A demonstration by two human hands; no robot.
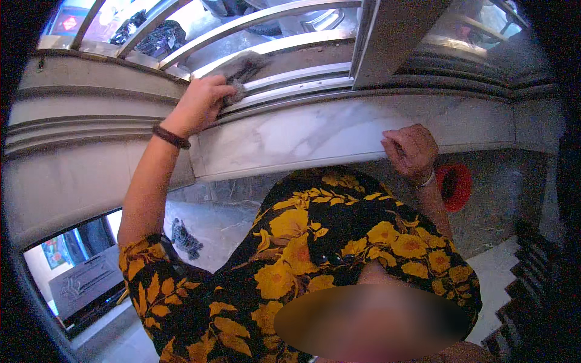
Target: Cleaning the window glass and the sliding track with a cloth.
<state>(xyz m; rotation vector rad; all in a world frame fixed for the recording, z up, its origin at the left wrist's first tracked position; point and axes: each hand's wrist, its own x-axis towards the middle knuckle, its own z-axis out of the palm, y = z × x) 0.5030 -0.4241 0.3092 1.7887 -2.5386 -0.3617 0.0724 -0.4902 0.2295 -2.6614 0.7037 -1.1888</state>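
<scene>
My left hand point(205, 103), with a dark bracelet on its wrist, grips a bunched grey cloth point(235, 93). The cloth lies against the metal window track point(295, 88) at the upper middle, and part of it spreads over the ledge behind. My right hand point(410, 152) is curled into a loose fist at the front edge of the white marble sill point(295, 131); nothing shows in it, and a thin bracelet circles its wrist. The sill spans the view between both hands.
Metal window bars point(213, 36) stand beyond the track, beside a wide frame post point(395, 41). A red round container point(455, 187) is below and right of my right hand. A dark crumpled thing point(186, 238) lies on the floor at left. Dark stepped edges run down the lower right.
</scene>
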